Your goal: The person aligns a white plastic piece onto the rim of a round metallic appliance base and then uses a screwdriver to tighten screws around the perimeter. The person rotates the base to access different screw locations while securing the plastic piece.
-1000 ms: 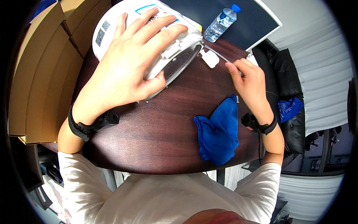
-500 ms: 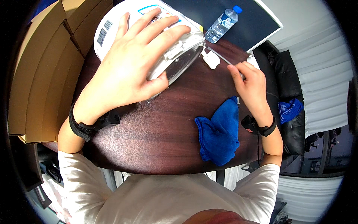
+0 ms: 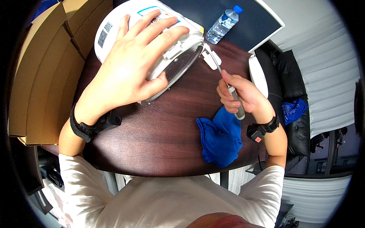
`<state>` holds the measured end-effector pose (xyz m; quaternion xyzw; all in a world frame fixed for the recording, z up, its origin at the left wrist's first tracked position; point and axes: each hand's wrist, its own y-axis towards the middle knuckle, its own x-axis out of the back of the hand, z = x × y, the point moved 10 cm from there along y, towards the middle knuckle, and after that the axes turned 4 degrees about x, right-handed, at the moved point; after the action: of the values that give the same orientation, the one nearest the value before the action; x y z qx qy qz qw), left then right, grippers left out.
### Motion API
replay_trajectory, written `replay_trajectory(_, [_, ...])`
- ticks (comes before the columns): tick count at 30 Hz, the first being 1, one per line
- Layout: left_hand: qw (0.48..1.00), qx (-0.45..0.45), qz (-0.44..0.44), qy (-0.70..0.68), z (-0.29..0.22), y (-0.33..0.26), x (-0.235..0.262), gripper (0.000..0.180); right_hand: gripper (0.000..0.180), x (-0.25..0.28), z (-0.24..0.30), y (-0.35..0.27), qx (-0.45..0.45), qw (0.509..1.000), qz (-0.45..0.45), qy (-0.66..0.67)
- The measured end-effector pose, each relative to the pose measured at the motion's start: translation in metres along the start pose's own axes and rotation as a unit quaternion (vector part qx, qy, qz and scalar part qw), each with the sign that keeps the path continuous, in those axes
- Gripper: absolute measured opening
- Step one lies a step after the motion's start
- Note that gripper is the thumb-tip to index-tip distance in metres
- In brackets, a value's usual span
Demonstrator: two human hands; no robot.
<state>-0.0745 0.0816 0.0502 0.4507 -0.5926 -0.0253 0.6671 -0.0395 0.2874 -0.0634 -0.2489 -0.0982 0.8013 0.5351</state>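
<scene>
A rounded white appliance lies tilted on the dark wooden table, its ring-shaped end with a clear dark window turned toward the right. My left hand grips it, fingers spread over the top and thumb at the rim of that end. In my right hand is a screwdriver with a grey handle, fingers closed round it. Its thin metal shaft points up and left to the rim; whether the tip touches is unclear. Just behind the shaft, a small white plastic part sits by the appliance's edge.
A blue cloth lies crumpled near the right front of the table. Behind stand a water bottle and a dark panel with a white frame. A white curved piece is beyond my right hand. Cardboard boxes line the left.
My right hand has moved left and turned, so the screwdriver's handle now shows and its shaft points more steeply at the rim. The left hand keeps its hold on the appliance.
</scene>
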Motion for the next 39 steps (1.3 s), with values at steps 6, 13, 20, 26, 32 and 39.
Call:
replay_trajectory(6, [1.0, 0.0, 0.009, -0.011, 0.001, 0.001, -0.001, 0.078, 0.041, 0.011, 0.075, -0.032, 0.269, 0.681, -0.268, -0.626])
replay_trajectory(13, [1.0, 0.004, 0.007, -0.014, 0.001, 0.0, -0.001, 0.077, 0.031, -0.019, 0.095, -0.046, 0.33, 0.499, -0.326, -0.731])
replay_trajectory(20, [1.0, 0.002, 0.009, -0.012, 0.0, 0.001, -0.002, 0.077, 0.032, -0.018, 0.092, -0.05, 0.333, 0.48, -0.337, -0.738])
replay_trajectory(26, [1.0, -0.003, 0.009, -0.01, 0.0, 0.001, -0.001, 0.078, 0.032, -0.032, 0.096, -0.051, 0.341, 0.393, -0.345, -0.782])
replay_trajectory(32, [1.0, -0.002, 0.013, -0.015, -0.001, 0.001, -0.002, 0.078, 0.042, 0.006, 0.076, -0.023, 0.261, 0.702, -0.265, -0.607])
replay_trajectory(39, [1.0, 0.0, 0.014, -0.022, -0.001, 0.001, 0.002, 0.079, 0.054, 0.001, 0.006, -0.006, -0.009, 0.997, -0.035, -0.064])
